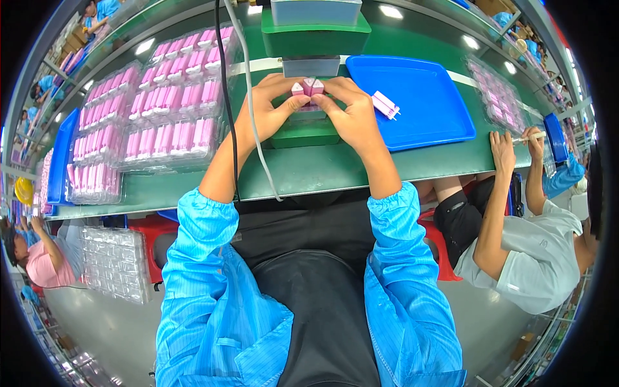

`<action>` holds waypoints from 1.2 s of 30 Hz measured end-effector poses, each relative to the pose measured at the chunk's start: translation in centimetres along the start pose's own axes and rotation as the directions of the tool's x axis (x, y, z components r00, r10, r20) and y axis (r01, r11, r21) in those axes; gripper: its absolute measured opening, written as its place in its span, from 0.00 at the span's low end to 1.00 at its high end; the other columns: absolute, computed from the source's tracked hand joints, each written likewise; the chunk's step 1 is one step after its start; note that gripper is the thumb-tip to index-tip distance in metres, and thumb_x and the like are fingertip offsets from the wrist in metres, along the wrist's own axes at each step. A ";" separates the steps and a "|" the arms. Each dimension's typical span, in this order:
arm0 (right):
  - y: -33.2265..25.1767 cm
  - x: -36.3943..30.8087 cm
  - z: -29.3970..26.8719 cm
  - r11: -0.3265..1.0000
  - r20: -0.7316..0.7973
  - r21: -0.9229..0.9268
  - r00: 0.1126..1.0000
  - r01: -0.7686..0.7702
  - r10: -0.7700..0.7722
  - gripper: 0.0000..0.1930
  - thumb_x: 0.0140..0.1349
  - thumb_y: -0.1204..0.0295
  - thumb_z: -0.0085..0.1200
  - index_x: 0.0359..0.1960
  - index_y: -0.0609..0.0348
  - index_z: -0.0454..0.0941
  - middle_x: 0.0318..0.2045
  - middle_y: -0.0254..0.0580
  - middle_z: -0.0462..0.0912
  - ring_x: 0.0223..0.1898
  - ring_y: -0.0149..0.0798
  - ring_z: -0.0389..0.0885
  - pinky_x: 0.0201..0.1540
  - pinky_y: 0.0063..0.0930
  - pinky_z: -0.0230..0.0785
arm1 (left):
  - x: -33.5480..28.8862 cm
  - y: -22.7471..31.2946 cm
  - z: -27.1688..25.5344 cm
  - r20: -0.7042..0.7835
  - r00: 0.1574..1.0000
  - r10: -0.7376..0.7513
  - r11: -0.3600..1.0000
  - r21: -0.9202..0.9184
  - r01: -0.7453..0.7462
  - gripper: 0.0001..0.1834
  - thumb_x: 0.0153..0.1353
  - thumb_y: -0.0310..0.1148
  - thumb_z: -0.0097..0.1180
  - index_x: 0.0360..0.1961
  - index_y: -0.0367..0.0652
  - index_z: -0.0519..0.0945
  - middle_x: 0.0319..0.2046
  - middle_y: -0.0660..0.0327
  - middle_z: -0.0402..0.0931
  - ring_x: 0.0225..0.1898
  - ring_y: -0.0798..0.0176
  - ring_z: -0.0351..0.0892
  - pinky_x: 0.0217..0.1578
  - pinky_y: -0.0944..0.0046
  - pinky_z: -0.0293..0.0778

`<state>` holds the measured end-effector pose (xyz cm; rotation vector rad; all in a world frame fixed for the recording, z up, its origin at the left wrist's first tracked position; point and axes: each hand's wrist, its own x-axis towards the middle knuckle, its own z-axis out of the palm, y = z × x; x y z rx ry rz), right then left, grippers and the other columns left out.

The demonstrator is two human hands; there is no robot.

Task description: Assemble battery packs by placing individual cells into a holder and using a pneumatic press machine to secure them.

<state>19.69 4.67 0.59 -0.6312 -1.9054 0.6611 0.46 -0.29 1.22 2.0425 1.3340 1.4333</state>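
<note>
My left hand [269, 106] and my right hand [349, 111] meet at the middle of the green bench, thumbs nearly touching. Between them they grip a small cluster of pink blocks with white triangular ends [313, 88]. My fingers wrap round its sides and hide most of it. The cluster is over a fixture with a green base [303, 134], in front of a grey box [311, 66]. To the right of my right hand, a blue tray [425, 122] holds one loose pink-and-white block [385, 105] near its left edge.
Clear plastic trays of pink-and-white blocks [171, 138] stand at the left. A black cable [227, 84] and a grey cable [250, 97] hang in front of my left forearm. A co-worker [529, 251] works at the right beside another filled tray [495, 97].
</note>
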 end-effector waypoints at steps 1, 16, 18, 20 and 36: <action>0.0 0.0 0.0 0.999 -0.011 -0.026 1.000 0.020 -0.020 0.12 0.57 0.74 0.63 0.43 0.63 0.84 0.39 0.47 0.84 0.43 0.48 0.81 0.46 0.37 0.73 | -0.1 0.1 0.1 0.004 1.000 -0.002 1.000 -0.002 0.002 0.19 0.59 0.39 0.67 0.49 0.42 0.84 0.48 0.54 0.83 0.51 0.52 0.78 0.52 0.56 0.73; 0.4 -0.9 1.2 0.992 -0.069 -0.098 0.994 0.075 -0.082 0.10 0.59 0.76 0.62 0.42 0.65 0.84 0.40 0.45 0.83 0.44 0.46 0.78 0.46 0.35 0.72 | -0.9 0.6 0.8 -0.032 0.996 -0.086 0.996 0.002 0.086 0.14 0.66 0.34 0.59 0.46 0.36 0.84 0.43 0.48 0.84 0.47 0.47 0.82 0.51 0.56 0.75; 0.6 -1.0 1.3 0.993 -0.069 -0.099 0.995 0.071 -0.078 0.10 0.59 0.75 0.63 0.42 0.66 0.84 0.40 0.45 0.83 0.44 0.44 0.78 0.47 0.33 0.71 | -0.9 0.6 0.8 -0.049 0.996 -0.074 0.997 0.032 0.076 0.14 0.65 0.34 0.60 0.45 0.36 0.84 0.43 0.48 0.84 0.47 0.47 0.83 0.50 0.57 0.76; 0.6 -1.1 1.3 0.987 -0.096 -0.133 0.990 0.087 -0.100 0.10 0.58 0.76 0.64 0.41 0.67 0.83 0.40 0.45 0.83 0.43 0.44 0.79 0.46 0.33 0.72 | -0.9 0.7 0.9 -0.067 0.994 -0.081 0.996 0.042 0.084 0.14 0.64 0.35 0.61 0.45 0.36 0.85 0.43 0.49 0.85 0.47 0.48 0.83 0.49 0.57 0.76; 0.4 -1.1 1.4 0.992 -0.130 -0.107 0.988 0.065 -0.079 0.10 0.54 0.77 0.64 0.39 0.64 0.85 0.38 0.45 0.84 0.41 0.46 0.80 0.44 0.34 0.73 | -1.0 0.7 0.3 0.001 0.987 -0.160 0.985 0.061 0.160 0.13 0.62 0.36 0.63 0.42 0.39 0.87 0.43 0.51 0.85 0.46 0.52 0.85 0.49 0.60 0.78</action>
